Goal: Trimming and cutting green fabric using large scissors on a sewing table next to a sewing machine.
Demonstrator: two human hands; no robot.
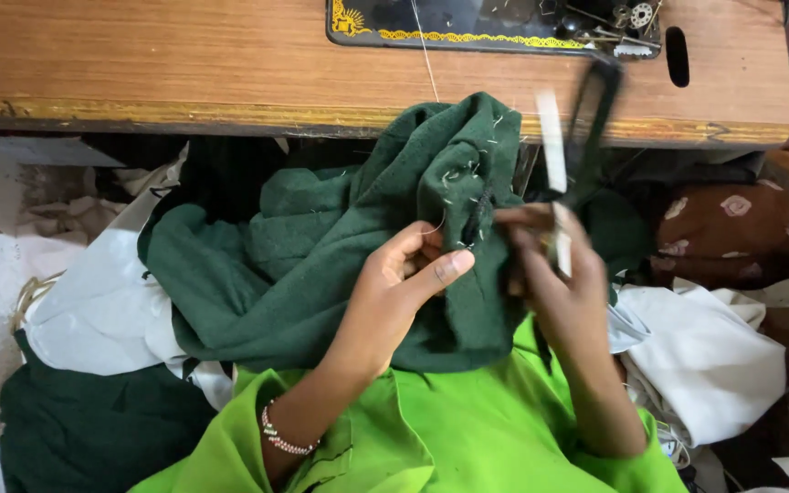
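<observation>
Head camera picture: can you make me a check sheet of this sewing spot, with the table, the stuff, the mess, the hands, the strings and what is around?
Surface: wooden table, black sewing machine base set in it.
Job's things: dark green cloth; blurred scissors.
Clutter: white cloth, brown flowered cloth, more green cloth.
Hands: left hand pinches the green cloth; right hand holds the scissors, blurred.
Cables: nothing seen; one thin thread.
Surroundings: bright green garment on the lap.
</observation>
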